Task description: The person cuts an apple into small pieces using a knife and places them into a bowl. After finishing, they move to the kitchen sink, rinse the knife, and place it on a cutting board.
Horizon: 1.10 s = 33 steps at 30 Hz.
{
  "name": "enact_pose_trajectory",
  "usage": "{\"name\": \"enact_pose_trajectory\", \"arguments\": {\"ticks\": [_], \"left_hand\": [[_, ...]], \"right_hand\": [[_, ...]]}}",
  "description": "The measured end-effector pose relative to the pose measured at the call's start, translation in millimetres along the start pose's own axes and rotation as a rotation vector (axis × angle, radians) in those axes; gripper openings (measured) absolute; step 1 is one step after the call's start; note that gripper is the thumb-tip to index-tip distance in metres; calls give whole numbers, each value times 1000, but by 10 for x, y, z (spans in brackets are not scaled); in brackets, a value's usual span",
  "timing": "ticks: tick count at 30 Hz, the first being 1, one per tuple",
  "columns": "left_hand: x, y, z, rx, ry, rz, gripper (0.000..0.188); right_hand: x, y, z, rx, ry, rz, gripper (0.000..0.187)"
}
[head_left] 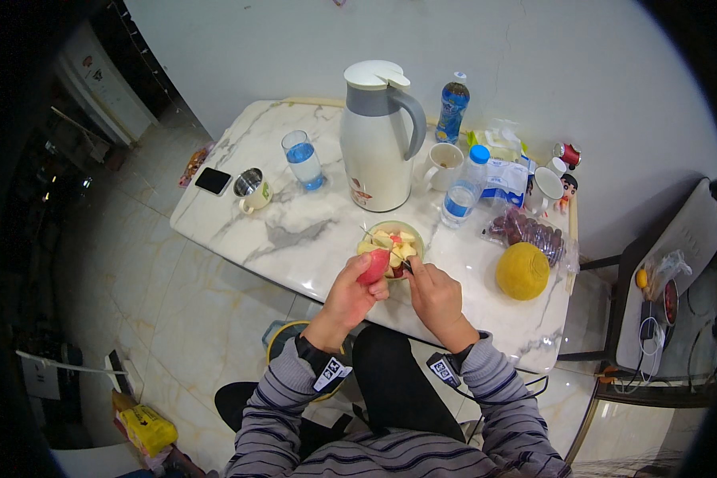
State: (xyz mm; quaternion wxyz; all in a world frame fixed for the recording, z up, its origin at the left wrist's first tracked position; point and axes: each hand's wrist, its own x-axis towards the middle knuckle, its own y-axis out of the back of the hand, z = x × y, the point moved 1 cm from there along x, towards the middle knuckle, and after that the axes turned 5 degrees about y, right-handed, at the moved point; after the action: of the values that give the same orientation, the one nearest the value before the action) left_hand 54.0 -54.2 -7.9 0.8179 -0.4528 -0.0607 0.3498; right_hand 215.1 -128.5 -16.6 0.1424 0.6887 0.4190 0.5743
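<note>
Red fruit [374, 268] over bowl [422, 240], gripped by left hand [345, 298] | right hand [439, 298] closed round knife [407, 266] | surface [283, 233]: front edge near bowl | yellow fruit [523, 272], bagged grapes [526, 230] rightward | clear bottle [462, 197] behind-right | tall jug [376, 155] directly behind bowl | cup [249, 188], glass [304, 163] well apart leftward

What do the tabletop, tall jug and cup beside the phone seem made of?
Tabletop: polished marble or imitation, from grey veins and glare. Jug: probably plastic, smooth with soft sheen. Cup: apparently metal inside, shiny and reflective; outer material unclear.
</note>
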Motion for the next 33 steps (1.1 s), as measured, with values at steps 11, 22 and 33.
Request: {"name": "enact_pose_trajectory", "arguments": {"ticks": [11, 22, 33], "left_hand": [[-5, 144, -3, 156, -22, -1, 59], [56, 195, 62, 420, -42, -9, 79], [91, 200, 361, 624, 51, -219, 88]], "right_hand": [[-50, -2, 13, 336, -331, -12, 29], [0, 40, 226, 385, -558, -179, 25], [146, 77, 301, 394, -397, -99, 50]]}}
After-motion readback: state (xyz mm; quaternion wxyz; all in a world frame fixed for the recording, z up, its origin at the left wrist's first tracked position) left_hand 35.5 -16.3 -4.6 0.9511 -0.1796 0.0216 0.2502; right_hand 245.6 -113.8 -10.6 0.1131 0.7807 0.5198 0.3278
